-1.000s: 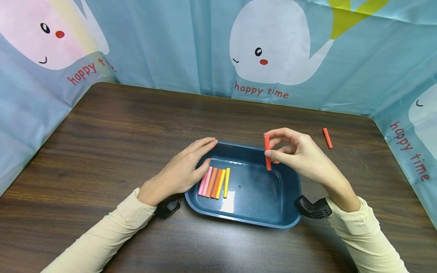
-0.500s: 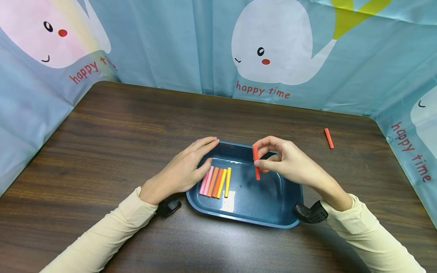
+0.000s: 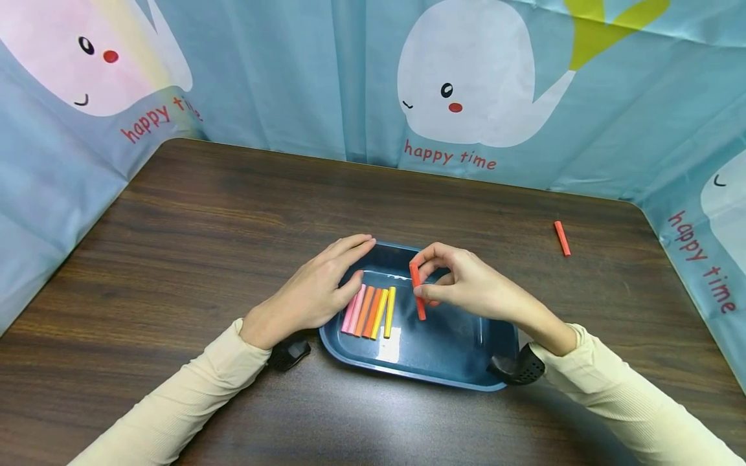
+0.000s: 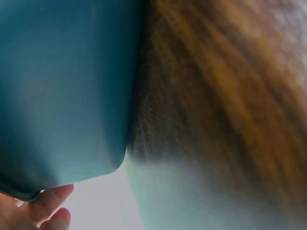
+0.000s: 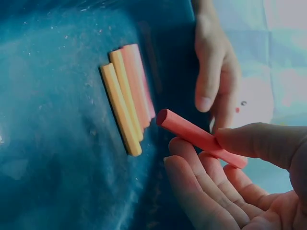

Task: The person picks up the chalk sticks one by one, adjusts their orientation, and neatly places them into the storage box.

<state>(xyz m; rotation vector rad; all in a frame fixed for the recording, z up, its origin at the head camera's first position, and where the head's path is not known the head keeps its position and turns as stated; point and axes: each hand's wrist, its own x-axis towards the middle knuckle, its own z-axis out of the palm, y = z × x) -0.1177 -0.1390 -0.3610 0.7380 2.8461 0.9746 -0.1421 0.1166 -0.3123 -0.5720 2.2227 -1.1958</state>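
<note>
Between thumb and fingertips, my right hand (image 3: 457, 278) pinches a red crayon (image 3: 418, 292), held tilted above the middle of a dark blue plastic tray (image 3: 431, 382). The right wrist view shows the same red crayon (image 5: 196, 136) under the thumb, with the fingers beneath. My left hand (image 3: 315, 285) grips the tray's left rim, thumb on the inner side; in the left wrist view its fingertips (image 4: 56, 195) lie below the rim. In the tray's left part, pink, orange and yellow crayons (image 3: 368, 313) lie side by side; a yellow crayon (image 3: 390, 313) sits slightly apart at the row's right end.
Another red crayon (image 3: 562, 238) lies on the dark wooden table (image 3: 221, 213), beyond the tray to the right. A light blue curtain (image 3: 280, 77) printed with whales hangs along the table's back and sides.
My right hand has carried the red crayon left and nearer to me, from above the tray's back right to its middle. The left hand stays on the rim.
</note>
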